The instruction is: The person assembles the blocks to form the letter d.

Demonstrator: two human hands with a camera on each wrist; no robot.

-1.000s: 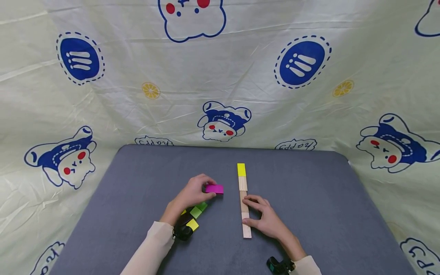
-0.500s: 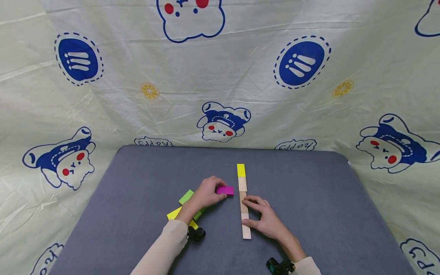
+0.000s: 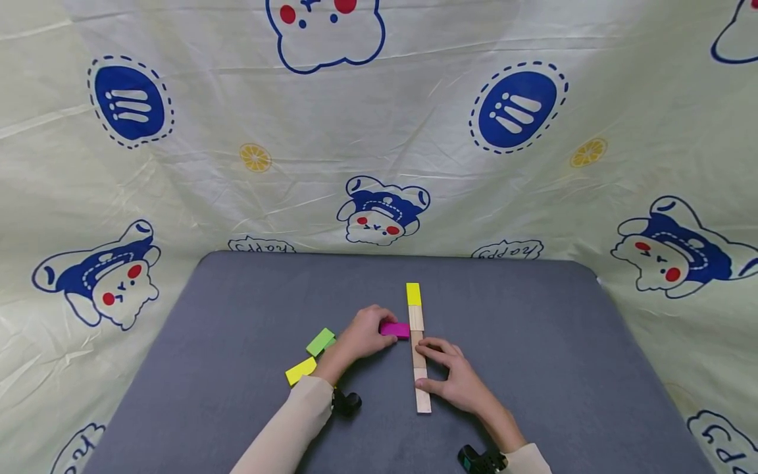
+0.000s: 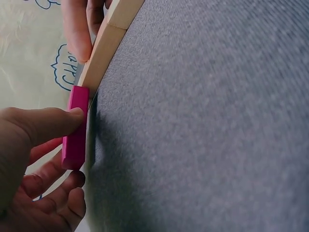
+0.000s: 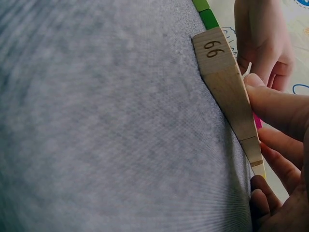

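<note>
A magenta block [image 3: 395,330] lies crosswise with its right end against a straight row of plain wood blocks [image 3: 418,349], which has a yellow block [image 3: 413,294] at its far end. My left hand [image 3: 367,333] pinches the magenta block; in the left wrist view the thumb lies across the magenta block [image 4: 76,140], whose end meets the wood. Beside the row, my right hand [image 3: 458,378] touches the near wood blocks with thumb and fingertips. The right wrist view shows the nearest wood block [image 5: 217,58] marked 66.
Left of the row, a light green block [image 3: 320,342] and a yellow block [image 3: 301,371] lie near my left wrist, partly covered by the forearm. Green blocks [image 5: 209,19] show at the top of the right wrist view. A printed sheet [image 3: 438,164] hangs behind the grey table [image 3: 533,316].
My left hand has moved right with the magenta block, closing the gap to the wood row. The light green and yellow blocks came out from behind my left arm. My right hand stays in place.
</note>
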